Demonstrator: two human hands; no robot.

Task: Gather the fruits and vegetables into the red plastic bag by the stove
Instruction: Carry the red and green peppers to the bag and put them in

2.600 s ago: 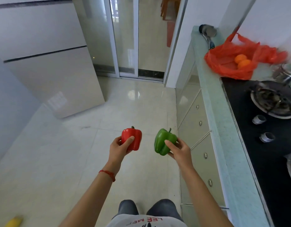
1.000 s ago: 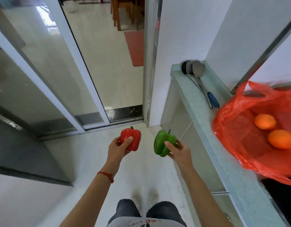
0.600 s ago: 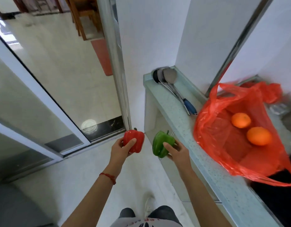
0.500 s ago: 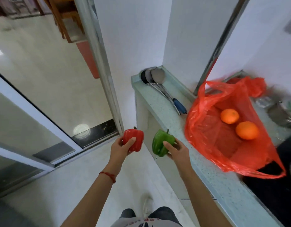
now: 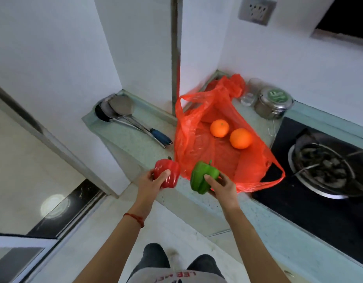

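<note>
The left hand (image 5: 151,181), a red string bracelet (image 5: 135,218) on its wrist, is wrapped around a glossy red bell pepper (image 5: 168,172), thumb laid across the front of it and the other fingers behind. The right hand (image 5: 221,185) cups a green bell pepper (image 5: 201,176) from below and the side, thumb pressed on its face, its short stem pointing up. Both peppers are held in the air at the near edge of the pale green speckled stone table (image 5: 135,139), the red one just left of the bag, the green one in front of the bag's near lip.

The red thin plastic bag (image 5: 199,144) lies open and spread on the table in the corner, its handles trailing, one loop hanging over onto the black glass stove (image 5: 311,209) to the right. Inside it sit 2 round oranges (image 5: 219,128), side by side and apart from each other.

Left of the bag lie steel ladles with a blue handle (image 5: 123,117), heads toward the wall. Behind the bag stands a round steel lidded tin with a green label (image 5: 273,103), next to a small clear glass (image 5: 250,92). A round gas burner (image 5: 324,167) is on the stove, and a grey wall socket (image 5: 257,10) is on the white wall above.
</note>
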